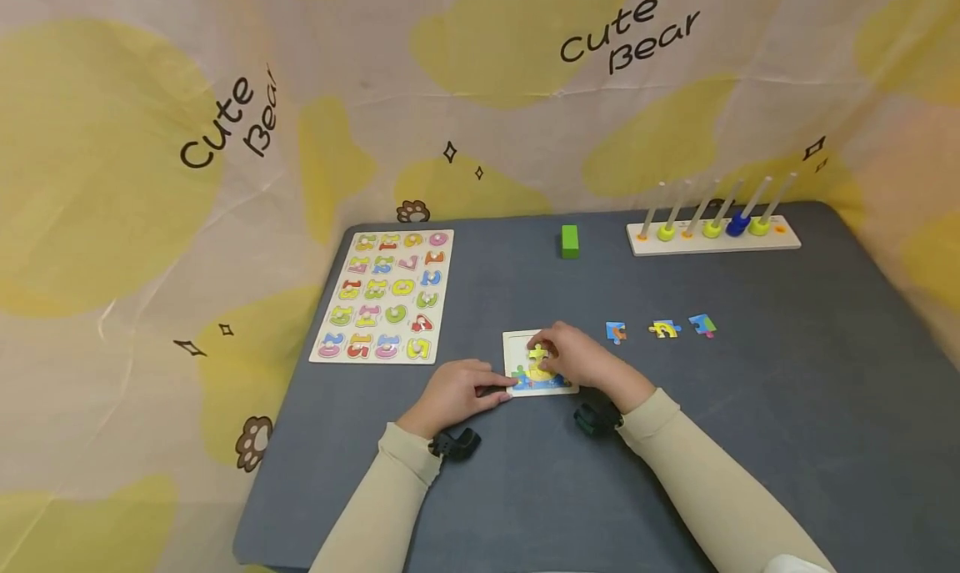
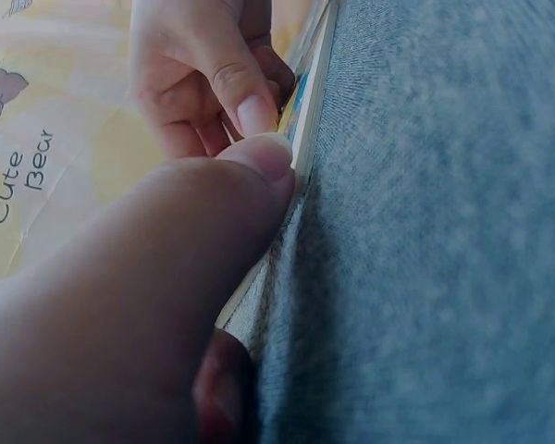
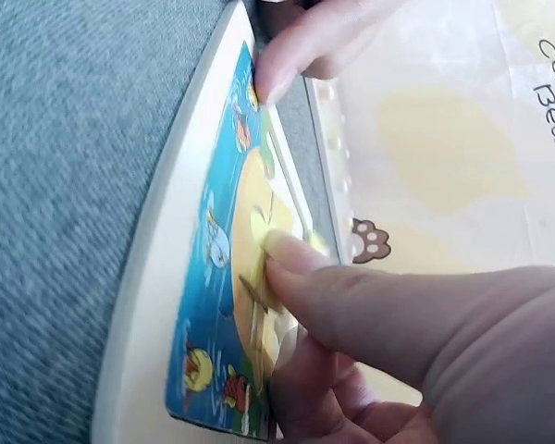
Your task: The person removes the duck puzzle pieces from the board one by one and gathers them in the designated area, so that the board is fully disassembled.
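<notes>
"Why both hands on the tray [image 1: 516, 348]?"
"It's lower centre of the frame: my left hand [image 1: 459, 394], fingers extended, presses its left edge, probably steadying it; my right hand [image 1: 577, 356] pinches a yellow piece [image 1: 537, 352], likely for control."

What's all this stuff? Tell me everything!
table: one, dark grey, below
backdrop: one, cream and yellow, behind
number board: one, multicoloured, table's left
block: one, green, back middle
peg stand: one, white, back right
rings: several, lime and blue, on peg stand
puzzle: one, white-framed, centre
loose pieces: three, multicoloured, right of puzzle
held piece: one, yellow, at puzzle
sleeves: two, beige, front
wristbands: two, black, beside sleeves
left hand: one, touching puzzle
right hand: one, pinching held piece
</notes>
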Demonstrator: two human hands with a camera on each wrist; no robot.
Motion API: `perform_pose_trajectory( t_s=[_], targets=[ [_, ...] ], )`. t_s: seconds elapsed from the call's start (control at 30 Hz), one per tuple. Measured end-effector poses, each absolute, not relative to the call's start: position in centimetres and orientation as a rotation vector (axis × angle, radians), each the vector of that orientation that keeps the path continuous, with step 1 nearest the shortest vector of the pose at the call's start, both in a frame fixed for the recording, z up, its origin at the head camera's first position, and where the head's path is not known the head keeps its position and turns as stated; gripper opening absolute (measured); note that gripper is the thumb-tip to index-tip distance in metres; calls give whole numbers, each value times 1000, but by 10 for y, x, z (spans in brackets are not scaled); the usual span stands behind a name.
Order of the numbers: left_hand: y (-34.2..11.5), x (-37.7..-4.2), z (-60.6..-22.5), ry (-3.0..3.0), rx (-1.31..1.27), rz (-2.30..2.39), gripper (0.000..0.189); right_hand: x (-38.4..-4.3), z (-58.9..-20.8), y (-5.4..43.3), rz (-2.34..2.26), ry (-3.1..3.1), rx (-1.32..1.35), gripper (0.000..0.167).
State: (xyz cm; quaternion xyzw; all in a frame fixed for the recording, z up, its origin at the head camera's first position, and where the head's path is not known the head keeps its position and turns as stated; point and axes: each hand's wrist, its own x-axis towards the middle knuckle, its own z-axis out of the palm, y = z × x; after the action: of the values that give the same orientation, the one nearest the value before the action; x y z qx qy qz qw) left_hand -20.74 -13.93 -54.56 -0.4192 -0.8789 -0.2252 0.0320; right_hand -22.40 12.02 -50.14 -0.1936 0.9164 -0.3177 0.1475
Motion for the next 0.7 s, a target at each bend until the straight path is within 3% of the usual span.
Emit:
perform_pose_trajectory(
  t_s=[0.17,0.7],
  targets=[
    [-137,-207,-547,-2723,-1299,-694,27,-222,-503,126,-966,2629,-579,21],
    [-134,-207,-545,-2742,-1252,-650,29,-223,-508,127,-939,2604,-567,33]
  ],
)
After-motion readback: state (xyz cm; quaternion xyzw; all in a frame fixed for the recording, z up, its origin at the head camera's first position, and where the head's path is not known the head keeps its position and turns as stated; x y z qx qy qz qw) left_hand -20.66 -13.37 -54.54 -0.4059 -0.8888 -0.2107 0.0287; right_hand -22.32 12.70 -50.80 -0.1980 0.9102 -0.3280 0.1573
